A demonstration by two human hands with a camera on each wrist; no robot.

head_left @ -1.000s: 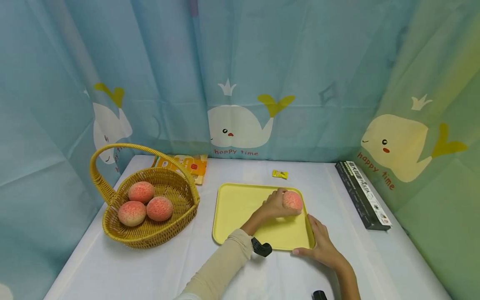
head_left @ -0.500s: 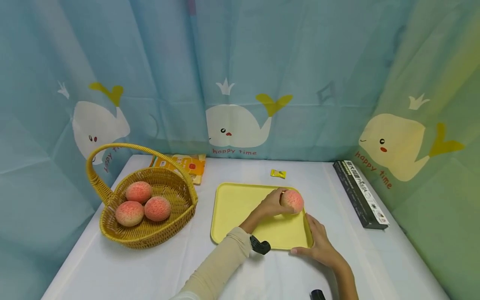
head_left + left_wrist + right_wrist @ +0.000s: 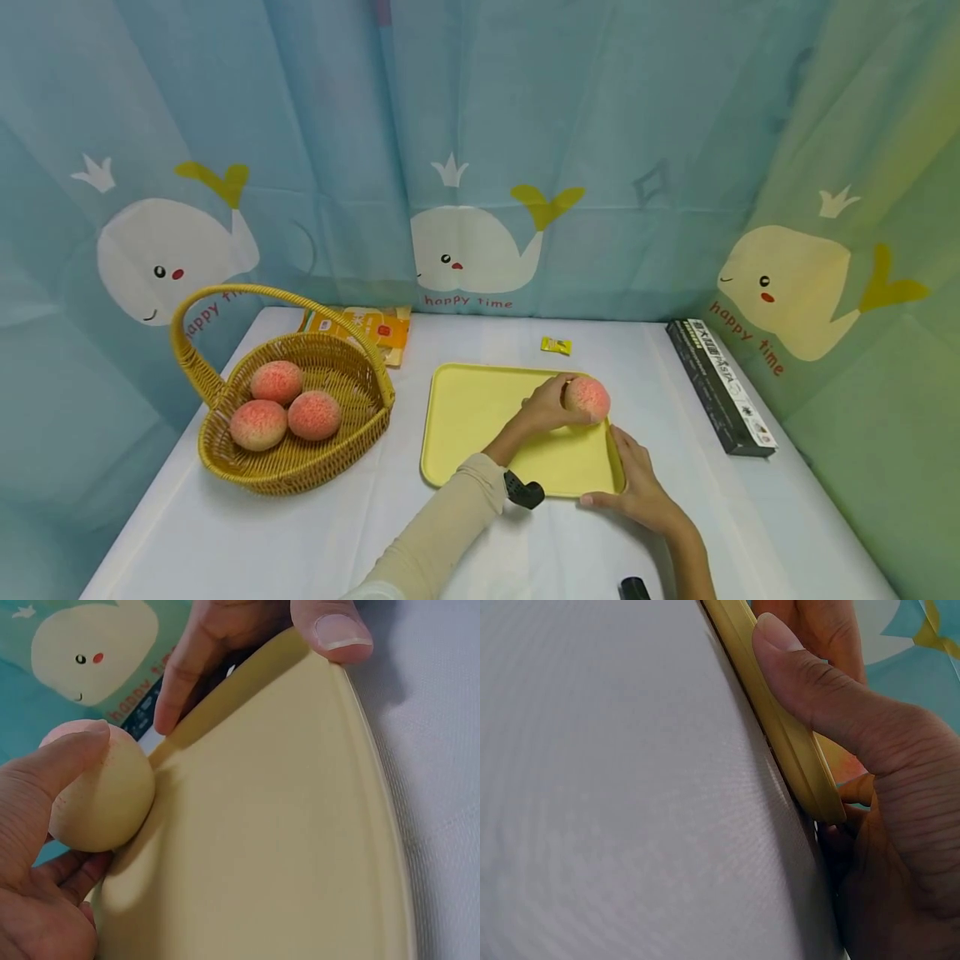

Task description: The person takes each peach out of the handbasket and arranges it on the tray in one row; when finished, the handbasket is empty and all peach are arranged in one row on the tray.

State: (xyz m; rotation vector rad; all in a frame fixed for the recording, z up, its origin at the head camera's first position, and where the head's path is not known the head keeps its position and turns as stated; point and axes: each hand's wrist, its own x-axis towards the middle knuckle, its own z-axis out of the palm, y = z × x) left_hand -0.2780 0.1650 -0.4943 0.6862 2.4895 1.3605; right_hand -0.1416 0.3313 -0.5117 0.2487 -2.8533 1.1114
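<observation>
A pink peach (image 3: 587,398) sits at the far right of the yellow tray (image 3: 480,417), and my left hand (image 3: 551,404) curls round it from the left. In the left wrist view the peach (image 3: 101,791) rests on the tray (image 3: 285,825) with my left hand's fingers (image 3: 52,772) over it. My right hand (image 3: 633,487) grips the tray's near right corner, thumb on the front rim. The right wrist view shows that thumb (image 3: 802,675) pressed over the tray's rim (image 3: 795,761), with the other fingers hidden underneath.
A wicker basket (image 3: 292,471) with a tall handle stands at the left and holds three more peaches (image 3: 277,382). An orange packet (image 3: 375,329) and a small yellow sweet (image 3: 556,345) lie at the back. A long black box (image 3: 720,387) lies at the right. Whale-print curtains enclose the table.
Both hands keep the same hold. The left curtain has shifted, showing more of its whale, and the head view has drifted slightly.
</observation>
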